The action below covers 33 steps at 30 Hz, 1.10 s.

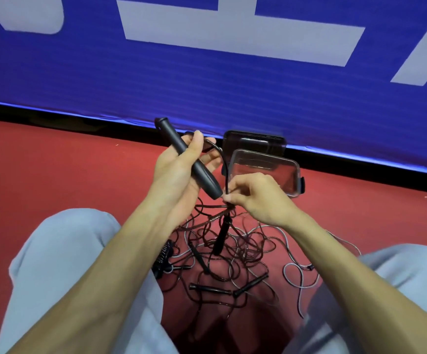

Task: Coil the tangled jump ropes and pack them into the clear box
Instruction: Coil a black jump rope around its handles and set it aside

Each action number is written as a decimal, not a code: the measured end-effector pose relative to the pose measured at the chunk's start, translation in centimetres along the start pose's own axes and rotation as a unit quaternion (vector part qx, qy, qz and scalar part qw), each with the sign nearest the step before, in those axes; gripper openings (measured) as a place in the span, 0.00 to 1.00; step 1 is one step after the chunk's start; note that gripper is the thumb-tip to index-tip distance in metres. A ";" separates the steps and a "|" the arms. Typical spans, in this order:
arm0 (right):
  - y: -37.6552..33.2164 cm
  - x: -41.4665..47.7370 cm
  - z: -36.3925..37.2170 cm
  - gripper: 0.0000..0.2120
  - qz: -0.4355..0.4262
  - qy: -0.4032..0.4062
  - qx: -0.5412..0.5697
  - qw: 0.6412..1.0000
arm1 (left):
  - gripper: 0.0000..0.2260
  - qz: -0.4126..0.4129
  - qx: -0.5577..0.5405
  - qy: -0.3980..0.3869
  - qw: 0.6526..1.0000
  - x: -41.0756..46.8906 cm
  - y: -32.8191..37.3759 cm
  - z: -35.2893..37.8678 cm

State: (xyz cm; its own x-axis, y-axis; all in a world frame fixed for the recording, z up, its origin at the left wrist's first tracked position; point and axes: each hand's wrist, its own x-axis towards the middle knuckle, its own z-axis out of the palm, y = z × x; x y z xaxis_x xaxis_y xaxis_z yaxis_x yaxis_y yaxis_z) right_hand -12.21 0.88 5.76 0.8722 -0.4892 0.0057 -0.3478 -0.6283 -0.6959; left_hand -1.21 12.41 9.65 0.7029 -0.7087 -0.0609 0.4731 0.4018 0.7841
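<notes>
Red floor (54,162), blue banner (79,80).

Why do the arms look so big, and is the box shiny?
In the head view the wide-angle lens sits close to the arms, so they swell toward the bottom edge; in the same view pale light glints along the box rim, and the ropes look a bit soft, not sharp.

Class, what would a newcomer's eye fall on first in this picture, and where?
The left hand grips a black handle raised at centre, while the right hand pinches a rope beside it. A tangle of ropes sprawls on the red floor between the knees. A clear box sits behind the hands, before a blue banner.
</notes>
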 end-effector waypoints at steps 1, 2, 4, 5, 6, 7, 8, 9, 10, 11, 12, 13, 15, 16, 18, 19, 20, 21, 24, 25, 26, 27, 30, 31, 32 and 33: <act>0.0 0.1 -0.1 0.05 0.000 0.022 0.003 1.000 | 0.05 0.010 0.016 -0.002 1.000 0.0 -0.1 0.0; 0.0 0.1 -0.3 0.03 -0.002 0.051 0.013 0.999 | 0.05 0.021 0.043 -0.005 0.999 0.1 -0.3 -0.1; -0.2 0.0 -0.9 0.02 -0.001 0.118 0.037 0.992 | 0.05 0.044 0.156 -0.013 0.987 0.2 -1.0 -0.3; -0.4 0.0 -1.1 0.03 0.004 0.143 0.058 0.988 | 0.05 0.050 0.228 -0.017 0.972 0.2 -1.5 -0.6; -0.5 -0.1 -1.4 0.05 0.013 0.163 0.085 0.983 | 0.04 0.050 0.290 -0.021 0.955 0.3 -2.0 -0.8; -0.6 -0.2 -1.6 0.08 0.024 0.179 0.112 0.977 | 0.05 0.041 0.336 -0.028 0.941 0.3 -2.6 -1.0; -0.7 -0.3 -1.9 0.10 0.032 0.193 0.136 0.971 | 0.05 0.024 0.367 -0.037 0.929 0.2 -3.2 -1.1; -0.8 -0.4 -2.1 0.11 0.036 0.206 0.152 0.966 | 0.05 0.006 0.385 -0.047 0.922 0.1 -3.6 -1.1; -1.0 -0.5 -2.4 0.11 0.039 0.218 0.167 0.961 | 0.06 -0.008 0.396 -0.054 0.917 0.0 -4.0 -1.0; -1.1 -0.6 -2.7 0.10 0.044 0.228 0.183 0.955 | 0.06 -0.015 0.400 -0.059 0.914 -0.1 -4.3 -0.9; -1.3 -0.7 -2.9 0.10 0.050 0.237 0.205 0.948 | 0.07 -0.014 0.403 -0.062 0.913 -0.3 -4.5 -0.7; -1.4 -0.8 -3.2 0.10 0.054 0.245 0.230 0.940 | 0.07 -0.010 0.405 -0.063 0.912 -0.4 -4.7 -0.5; -1.7 -0.9 -3.7 0.10 0.056 0.253 0.292 0.921 | 0.08 0.000 0.416 -0.062 0.907 -0.5 -4.8 -0.4; -1.7 -0.9 -4.0 0.09 0.056 0.253 0.333 0.907 | 0.07 0.007 0.428 -0.063 0.901 -0.6 -4.8 -0.4; -1.8 -0.9 -4.5 0.09 0.072 0.242 0.428 0.868 | 0.06 0.025 0.456 -0.076 0.886 -0.7 -4.8 -0.5; -1.7 -1.0 -4.7 0.09 0.085 0.234 0.474 0.845 | 0.06 0.037 0.470 -0.087 0.878 -0.8 -4.8 -0.5; -1.6 -1.0 -4.7 0.09 0.098 0.227 0.510 0.824 | 0.07 0.048 0.480 -0.096 0.871 -0.9 -4.8 -0.4; -1.6 -1.0 -4.6 0.08 0.108 0.221 0.528 0.813 | 0.07 0.056 0.483 -0.102 0.868 -1.0 -4.9 -0.4; -1.4 -0.8 -4.2 0.08 0.117 0.201 0.505 0.831 | 0.05 0.071 0.474 -0.087 0.874 -1.0 -5.2 -0.4; -1.5 -0.8 -4.1 0.08 0.116 0.196 0.491 0.841 | 0.05 0.075 0.467 -0.073 0.878 -0.9 -5.3 -0.4; -1.6 -0.7 -4.1 0.08 0.113 0.191 0.480 0.849 | 0.05 0.078 0.460 -0.060 0.882 -0.9 -5.2 -0.5; -1.7 -0.7 -4.1 0.07 0.111 0.187 0.471 0.855 | 0.07 0.081 0.455 -0.055 0.885 -0.9 -5.1 -0.4; -1.9 -0.8 -3.9 0.06 0.105 0.159 0.476 0.859 | 0.07 0.097 0.486 -0.072 0.866 -1.1 -4.8 -0.2; -2.0 -0.9 -3.9 0.06 0.106 0.150 0.496 0.849 | 0.06 0.105 0.506 -0.076 0.853 -1.1 -4.8 -0.2; -2.0 -1.0 -3.8 0.06 0.110 0.146 0.518 0.836 | 0.05 0.109 0.517 -0.076 0.846 -1.1 -4.7 -0.1; -2.0 -1.0 -3.8 0.07 0.114 0.149 0.537 0.823 | 0.03 0.107 0.513 -0.072 0.848 -1.0 -4.7 -0.1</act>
State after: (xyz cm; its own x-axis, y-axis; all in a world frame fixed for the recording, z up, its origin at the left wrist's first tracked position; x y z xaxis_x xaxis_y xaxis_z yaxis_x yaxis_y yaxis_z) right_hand -13.72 0.36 9.89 0.6486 -0.7466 -0.1479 0.1534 0.3185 -0.9354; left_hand -4.06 11.29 5.94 0.6079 -0.7757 0.1696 -0.4216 -0.1344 0.8968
